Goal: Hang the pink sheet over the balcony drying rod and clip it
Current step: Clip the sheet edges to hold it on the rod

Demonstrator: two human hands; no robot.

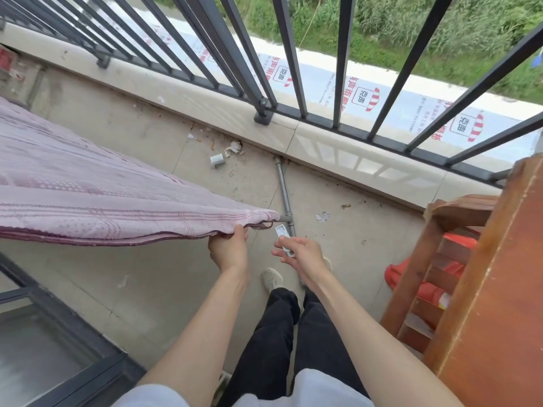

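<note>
The pink sheet [88, 186] is draped over the drying rod and stretches from the left edge to the middle of the head view. Only the rod's grey end fitting [286, 218] shows past the cloth, joined to a grey support pipe [283, 183] that runs to the balcony wall. My left hand [229, 249] pinches the sheet's near hem close to that end. My right hand [299, 254] holds a white clothes clip [283, 237] just right of the sheet's corner, apart from the cloth.
A black metal railing [264, 83] on a concrete ledge bounds the balcony ahead. A brown wooden shelf unit [484, 274] with red items stands at the right. A dark-framed glass door [44, 348] lies at the lower left. Litter and a small white tube [217, 160] lie on the floor.
</note>
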